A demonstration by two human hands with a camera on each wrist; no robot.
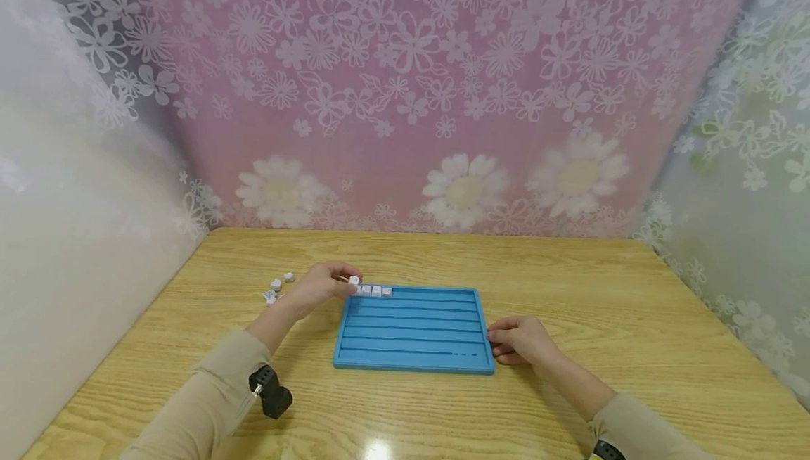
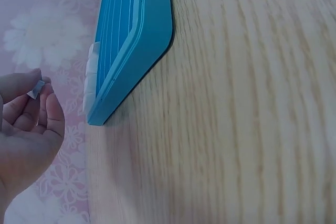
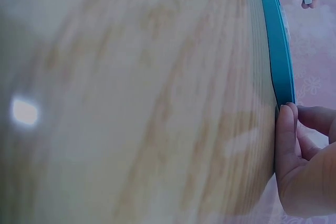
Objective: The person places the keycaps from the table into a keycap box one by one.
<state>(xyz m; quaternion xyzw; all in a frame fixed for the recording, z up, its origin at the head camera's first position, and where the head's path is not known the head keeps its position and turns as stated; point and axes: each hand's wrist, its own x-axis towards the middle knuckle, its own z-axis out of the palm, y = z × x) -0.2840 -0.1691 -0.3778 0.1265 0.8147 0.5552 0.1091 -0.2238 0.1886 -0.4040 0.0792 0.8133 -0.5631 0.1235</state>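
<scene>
A white keycap-like piece (image 1: pixel 354 280) is pinched between the thumb and fingers of the person's left hand (image 1: pixel 319 287), at their very tips, above the far left corner of the blue tray (image 1: pixel 405 328). Right beneath it, four more white keycap-like pieces (image 1: pixel 376 291) sit side by side in the tray's farthest row, starting from that corner; the thumb partly covers the leftmost. Low ridges running left to right divide the tray into rows, and a few short dark dashes mark the nearest row toward the near right corner. Over at the tray's right edge, the right hand (image 1: pixel 522 340) pinches the rim, thumb and fingers bent in against it. The tray lies flat on the wood-grain table (image 1: pixel 569 270), and beyond the left hand, toward the table's left edge, some loose white pieces (image 1: pixel 275 284) lie scattered, partly behind the wrist. Both arms wear beige sleeves (image 1: pixel 218 382), with a black device (image 1: pixel 272 393) strapped at the left cuff. A pink floral curtain (image 1: pixel 392 94) hangs behind the table's far edge.
</scene>
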